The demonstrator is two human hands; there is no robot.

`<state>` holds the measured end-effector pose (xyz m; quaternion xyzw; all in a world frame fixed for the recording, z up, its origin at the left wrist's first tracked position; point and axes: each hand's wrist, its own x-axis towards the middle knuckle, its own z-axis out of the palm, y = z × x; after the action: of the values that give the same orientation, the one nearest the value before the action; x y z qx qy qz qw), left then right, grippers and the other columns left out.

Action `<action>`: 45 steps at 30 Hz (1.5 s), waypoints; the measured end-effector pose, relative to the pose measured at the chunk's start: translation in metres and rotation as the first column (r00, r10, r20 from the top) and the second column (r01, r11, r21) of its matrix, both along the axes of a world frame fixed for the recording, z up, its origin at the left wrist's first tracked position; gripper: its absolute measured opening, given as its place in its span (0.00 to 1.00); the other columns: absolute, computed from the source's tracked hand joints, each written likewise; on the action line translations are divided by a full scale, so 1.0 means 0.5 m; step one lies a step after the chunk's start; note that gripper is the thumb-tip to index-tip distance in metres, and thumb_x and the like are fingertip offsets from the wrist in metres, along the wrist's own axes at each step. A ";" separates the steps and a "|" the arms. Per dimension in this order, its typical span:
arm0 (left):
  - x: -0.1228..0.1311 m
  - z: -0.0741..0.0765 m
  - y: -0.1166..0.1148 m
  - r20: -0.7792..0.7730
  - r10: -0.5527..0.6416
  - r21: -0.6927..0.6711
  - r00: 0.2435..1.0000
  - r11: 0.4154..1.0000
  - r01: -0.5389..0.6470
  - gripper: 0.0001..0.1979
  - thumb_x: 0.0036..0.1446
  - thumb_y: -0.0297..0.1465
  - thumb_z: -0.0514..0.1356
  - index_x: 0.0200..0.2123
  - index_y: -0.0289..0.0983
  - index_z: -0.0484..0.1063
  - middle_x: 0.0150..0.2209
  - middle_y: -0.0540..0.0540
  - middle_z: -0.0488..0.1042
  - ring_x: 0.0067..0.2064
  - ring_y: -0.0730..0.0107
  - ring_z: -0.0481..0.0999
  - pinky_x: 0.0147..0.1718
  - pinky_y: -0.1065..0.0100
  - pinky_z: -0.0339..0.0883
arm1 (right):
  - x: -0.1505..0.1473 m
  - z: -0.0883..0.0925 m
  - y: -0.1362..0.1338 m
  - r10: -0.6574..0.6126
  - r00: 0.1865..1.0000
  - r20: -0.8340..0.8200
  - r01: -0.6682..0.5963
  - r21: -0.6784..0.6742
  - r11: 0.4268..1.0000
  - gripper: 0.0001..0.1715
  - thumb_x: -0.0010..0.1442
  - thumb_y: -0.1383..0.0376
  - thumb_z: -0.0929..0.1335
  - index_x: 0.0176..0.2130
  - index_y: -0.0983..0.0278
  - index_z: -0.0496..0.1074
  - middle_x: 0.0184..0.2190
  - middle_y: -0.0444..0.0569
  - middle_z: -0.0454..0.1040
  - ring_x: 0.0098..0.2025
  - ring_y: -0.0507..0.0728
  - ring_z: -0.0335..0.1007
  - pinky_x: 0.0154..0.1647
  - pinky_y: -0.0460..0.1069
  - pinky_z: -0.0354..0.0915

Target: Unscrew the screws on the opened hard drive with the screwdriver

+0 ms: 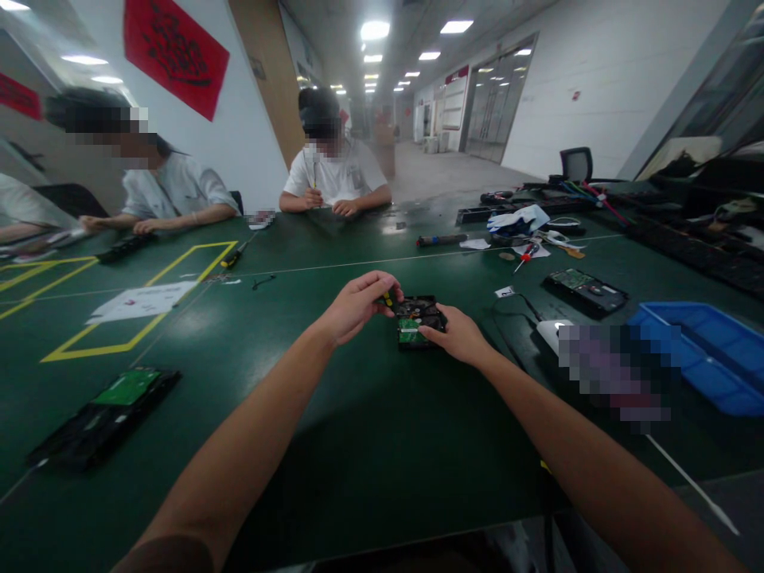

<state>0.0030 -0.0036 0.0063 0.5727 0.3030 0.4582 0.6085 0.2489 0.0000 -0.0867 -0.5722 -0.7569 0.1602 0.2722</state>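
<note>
A black hard drive (409, 337) with a green circuit board rests on the green table in front of me. My right hand (462, 334) grips its right side, with the thumb over the near face and the fingers at the far edge. At its left side, my left hand (361, 306) is closed on a small screwdriver (389, 298) whose handle shows yellow and black. The screwdriver is held over the drive's upper left part. Its tip is too small and dark to make out.
Another hard drive (585, 291) lies to the right, near a blue tray (722, 370). A black device with a green board (99, 418) sits at the left. Beyond are a red screwdriver (528, 253), a yellow-handled screwdriver (233, 255) and paper (143, 302). Several people sit across the table.
</note>
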 end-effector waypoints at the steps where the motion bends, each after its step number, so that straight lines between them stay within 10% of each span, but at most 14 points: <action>1: -0.001 0.001 -0.001 -0.015 0.005 0.009 1.000 1.000 -0.005 0.13 0.60 0.41 0.65 0.38 0.37 0.77 0.40 0.42 0.76 0.43 0.65 0.75 0.33 0.69 0.69 | -0.001 0.001 -0.001 -0.005 1.000 -0.002 0.005 -0.002 1.000 0.30 0.61 0.50 0.73 0.58 0.59 0.72 0.55 0.56 0.75 0.55 0.66 0.73 0.53 0.57 0.68; 45: -0.003 0.001 -0.003 0.025 0.005 0.035 1.000 0.999 -0.006 0.11 0.59 0.37 0.68 0.40 0.36 0.75 0.42 0.44 0.76 0.44 0.66 0.76 0.35 0.70 0.72 | 0.001 -0.005 0.001 0.001 1.000 0.002 -0.001 0.006 1.000 0.31 0.62 0.49 0.72 0.59 0.61 0.71 0.55 0.56 0.75 0.54 0.64 0.72 0.53 0.55 0.66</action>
<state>0.0014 -0.0051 0.0069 0.5766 0.2890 0.4722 0.6008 0.2494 0.0005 -0.0891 -0.5712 -0.7579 0.1575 0.2731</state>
